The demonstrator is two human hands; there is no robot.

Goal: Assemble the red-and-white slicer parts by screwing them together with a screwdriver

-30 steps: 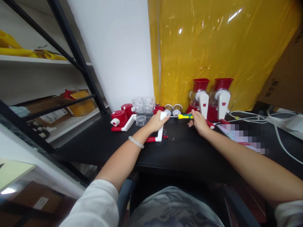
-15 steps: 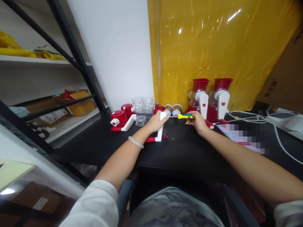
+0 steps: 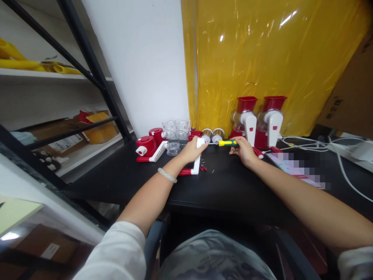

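Observation:
My left hand [image 3: 192, 150] is closed around the upper end of a white crank handle [image 3: 196, 165], whose red grip [image 3: 185, 172] points left near the black table. My right hand [image 3: 242, 151] pinches a yellow and green screwdriver [image 3: 226, 143], held level. Its shaft runs left toward the top of the crank handle, by my left thumb; whether the tip sits in a screw cannot be made out. Several small screws [image 3: 203, 160] and a small red piece [image 3: 203, 168] lie just right of the crank handle. One more screw [image 3: 213, 171] lies apart on the table.
Behind my hands stand two metal grater drums [image 3: 217, 135] and clear plastic parts [image 3: 176, 129]. Red grater bases [image 3: 146, 147] are at the left. Two assembled rotary graters [image 3: 247, 120] stand back right, near white cables [image 3: 305, 144]. A black-framed shelf [image 3: 84, 149] borders the left side.
The screwdriver's handle has turned slightly in my right hand, and the fingers have shifted a little. My left hand and the crank handle stay in place.

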